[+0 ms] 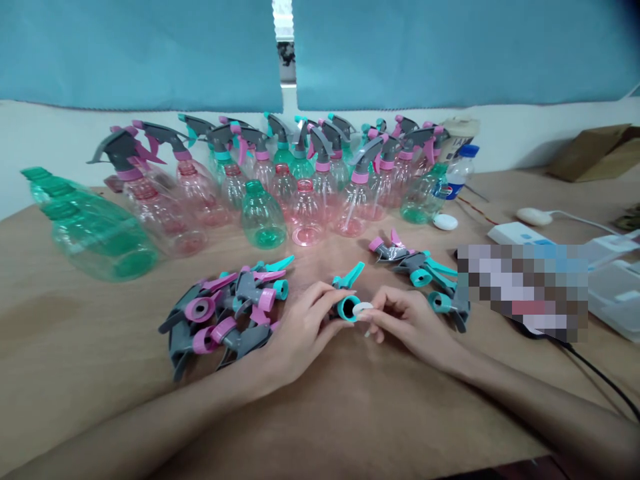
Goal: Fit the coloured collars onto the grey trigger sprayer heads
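My left hand (pixel 300 327) grips a teal and grey spray trigger head (pixel 347 297) low over the brown table, its teal collar facing right. My right hand (pixel 405 320) pinches a small white round disc (pixel 362 309) right at that collar's opening. A pile of pink, teal and grey trigger heads (pixel 225 313) lies just left of my left hand. A smaller group of trigger heads (pixel 420 270) lies beyond my right hand.
Several pink and green clear bottles with trigger heads (pixel 310 180) stand in rows behind. Stacked green bottles (pixel 85 227) lie at the left. A water bottle (pixel 457 172), white boxes (pixel 617 287), a cable (pixel 600 377) and a cardboard box (pixel 595 152) occupy the right.
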Tool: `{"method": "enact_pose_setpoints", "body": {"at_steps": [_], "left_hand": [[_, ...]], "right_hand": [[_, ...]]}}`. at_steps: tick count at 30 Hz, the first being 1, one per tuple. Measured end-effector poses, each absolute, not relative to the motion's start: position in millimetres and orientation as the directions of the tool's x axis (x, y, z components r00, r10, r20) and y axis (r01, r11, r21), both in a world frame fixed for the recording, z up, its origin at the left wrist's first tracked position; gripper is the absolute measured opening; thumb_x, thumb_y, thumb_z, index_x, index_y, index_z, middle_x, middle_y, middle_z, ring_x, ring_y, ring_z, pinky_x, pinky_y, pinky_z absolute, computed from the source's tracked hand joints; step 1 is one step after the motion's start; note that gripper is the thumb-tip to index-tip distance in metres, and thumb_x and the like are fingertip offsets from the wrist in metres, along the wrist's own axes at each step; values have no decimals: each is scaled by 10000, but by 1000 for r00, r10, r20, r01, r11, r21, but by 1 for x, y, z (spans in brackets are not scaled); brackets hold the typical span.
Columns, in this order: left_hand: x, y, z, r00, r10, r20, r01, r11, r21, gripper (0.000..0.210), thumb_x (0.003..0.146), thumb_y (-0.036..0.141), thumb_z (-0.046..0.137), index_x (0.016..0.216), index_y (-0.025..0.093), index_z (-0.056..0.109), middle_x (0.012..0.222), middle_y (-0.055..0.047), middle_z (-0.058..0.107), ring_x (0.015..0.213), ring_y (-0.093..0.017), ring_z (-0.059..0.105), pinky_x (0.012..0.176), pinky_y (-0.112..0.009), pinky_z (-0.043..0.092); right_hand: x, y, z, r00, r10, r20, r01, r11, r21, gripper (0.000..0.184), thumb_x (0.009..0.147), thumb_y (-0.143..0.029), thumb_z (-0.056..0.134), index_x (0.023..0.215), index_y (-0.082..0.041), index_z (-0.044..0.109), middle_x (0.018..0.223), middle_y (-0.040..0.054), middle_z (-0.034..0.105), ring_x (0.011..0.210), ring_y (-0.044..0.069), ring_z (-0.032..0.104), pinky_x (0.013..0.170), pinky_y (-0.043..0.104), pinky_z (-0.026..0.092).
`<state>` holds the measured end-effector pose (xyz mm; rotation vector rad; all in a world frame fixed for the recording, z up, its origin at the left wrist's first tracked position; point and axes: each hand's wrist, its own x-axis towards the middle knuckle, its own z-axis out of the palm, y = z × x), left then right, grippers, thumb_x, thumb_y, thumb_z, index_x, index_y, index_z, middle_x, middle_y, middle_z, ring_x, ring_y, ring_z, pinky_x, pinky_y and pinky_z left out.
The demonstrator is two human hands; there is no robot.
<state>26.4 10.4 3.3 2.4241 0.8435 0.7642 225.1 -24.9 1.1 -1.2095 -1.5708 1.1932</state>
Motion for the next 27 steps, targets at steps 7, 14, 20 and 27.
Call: {"method": "enact_pose_setpoints", "body": {"at_steps": [7,14,20,27], "left_hand": [[26,9,4,707,611,357,383,-754,533,203,922,214,499,1120,200,541,1038,-54,561,932,-185,574,797,-331,510],[27,9,4,707,612,355,370,-747,552,184,917,207,511,1098,192,541,1018,-48,557,923,-181,568,816,-339,502],[26,10,4,707,617,345,373,-740,559,254,925,228,502,1178,202,500,1062,-56,548,944,-182,574,833,-344,502],[26,8,-1,693,600,400,406,-783,470,225,927,220,495,1149,194,516,1046,-64,565,950,-199,576,812,-366,514]], "right_hand": [[225,-23,-2,-237,971,35,305,108,-946,307,791,-404,655,645,-174,513,547,-45,564,466,79,524,460,192,380],[226,-19,-4,-228,962,147,441,237,-866,335,804,-394,644,613,-181,467,554,-50,501,502,82,435,474,208,319],[226,-23,-2,-176,953,246,399,297,-868,265,848,-388,581,703,-191,477,642,-32,498,539,92,460,484,217,354],[228,-27,-1,-347,866,359,510,496,-702,111,840,-227,569,944,-188,577,653,-36,541,545,87,505,519,213,381]]}}
